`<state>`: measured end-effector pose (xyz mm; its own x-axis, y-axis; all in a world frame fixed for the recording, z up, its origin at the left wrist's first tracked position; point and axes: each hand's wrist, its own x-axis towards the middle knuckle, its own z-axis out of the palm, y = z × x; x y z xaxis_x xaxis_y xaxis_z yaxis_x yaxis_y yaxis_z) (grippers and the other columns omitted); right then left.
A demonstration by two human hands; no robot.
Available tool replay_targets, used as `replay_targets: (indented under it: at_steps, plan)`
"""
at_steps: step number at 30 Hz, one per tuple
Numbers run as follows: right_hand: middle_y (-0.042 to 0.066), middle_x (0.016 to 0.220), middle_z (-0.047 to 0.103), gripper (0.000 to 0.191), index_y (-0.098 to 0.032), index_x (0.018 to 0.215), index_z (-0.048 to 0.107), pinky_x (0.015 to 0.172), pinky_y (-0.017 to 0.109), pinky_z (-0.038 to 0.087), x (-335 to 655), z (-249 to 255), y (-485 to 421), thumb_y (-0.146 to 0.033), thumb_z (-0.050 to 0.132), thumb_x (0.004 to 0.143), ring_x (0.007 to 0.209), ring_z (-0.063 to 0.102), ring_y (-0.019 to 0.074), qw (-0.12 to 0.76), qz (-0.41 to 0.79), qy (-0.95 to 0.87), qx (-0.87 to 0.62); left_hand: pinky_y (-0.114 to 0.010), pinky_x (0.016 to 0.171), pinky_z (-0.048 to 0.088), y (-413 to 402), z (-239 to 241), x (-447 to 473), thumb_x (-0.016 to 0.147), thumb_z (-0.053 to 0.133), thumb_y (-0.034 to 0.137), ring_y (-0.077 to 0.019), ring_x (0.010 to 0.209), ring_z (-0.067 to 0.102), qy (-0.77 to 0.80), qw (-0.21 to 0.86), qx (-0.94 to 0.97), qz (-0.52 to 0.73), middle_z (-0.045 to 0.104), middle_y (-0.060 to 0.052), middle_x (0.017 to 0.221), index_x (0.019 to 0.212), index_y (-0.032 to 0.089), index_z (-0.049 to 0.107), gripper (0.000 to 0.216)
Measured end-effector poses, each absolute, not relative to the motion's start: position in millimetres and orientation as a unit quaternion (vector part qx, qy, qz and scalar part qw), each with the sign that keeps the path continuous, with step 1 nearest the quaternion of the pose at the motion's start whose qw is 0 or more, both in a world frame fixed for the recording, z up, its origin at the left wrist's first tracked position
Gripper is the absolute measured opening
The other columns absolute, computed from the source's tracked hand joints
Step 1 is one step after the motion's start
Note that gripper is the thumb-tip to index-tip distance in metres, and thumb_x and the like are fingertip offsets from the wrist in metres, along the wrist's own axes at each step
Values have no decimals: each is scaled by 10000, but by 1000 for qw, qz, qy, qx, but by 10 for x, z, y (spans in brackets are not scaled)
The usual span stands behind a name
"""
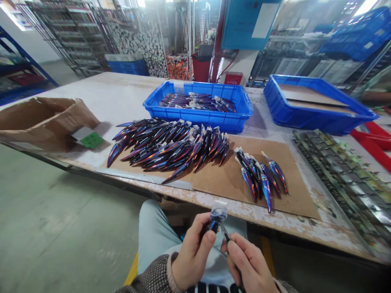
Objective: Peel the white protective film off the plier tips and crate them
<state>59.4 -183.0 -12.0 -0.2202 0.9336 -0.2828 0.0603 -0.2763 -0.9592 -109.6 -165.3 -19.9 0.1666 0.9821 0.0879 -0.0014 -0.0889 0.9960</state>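
Note:
Over my lap, my left hand (195, 248) is closed around a dark, shiny fishing lure, with a flap of whitish tape (219, 211) standing up from its end. My right hand (249, 260) grips a slim craft knife (225, 233) with a dark handle, its metal tip touching or very close to the base of the tape. Most of the held lure is hidden by my fingers. On the cardboard sheet (210, 185) ahead lie a small group of purple-blue lures (265, 187) on the right and a large pile of similar lures (165, 148) on the left, many with taped ends.
Behind the pile stands a blue crate (198, 118) holding more lures. Another blue crate (305, 116) with boards inside is at the right, near a metal rack (345, 175). A cardboard box (45, 122) and a green card (92, 140) sit at the left. The table edge runs before my knees.

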Motion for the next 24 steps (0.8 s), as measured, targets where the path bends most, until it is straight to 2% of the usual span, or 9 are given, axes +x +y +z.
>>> replay_targets:
  at_steps: [7,16,24]
  plan:
    - [-68,418,436,525,-208,790,616,431,258,295,591,-80,-1803,-679,458,961,376,359,114,347,594,-502,-525,-310,830,507,-1680,-192,-1119,1032,458,386,-197,894,604,429,511,567,483,654,-79,1027,1278,228,546,305]
    - [-109,404,380,544,-186,890,622,422,230,240,634,-97,-1717,-683,419,977,372,255,85,296,661,-504,-471,-256,672,484,-1545,-197,-1075,1008,495,466,-141,720,524,476,529,461,530,615,-46,942,1186,229,564,304]
    - [-103,429,406,524,-185,871,605,438,222,272,598,-101,-1689,-670,437,979,390,286,80,309,662,-502,-463,-275,726,495,-1555,-192,-1069,993,508,507,-152,758,530,469,550,461,514,612,-49,944,1218,220,553,368]
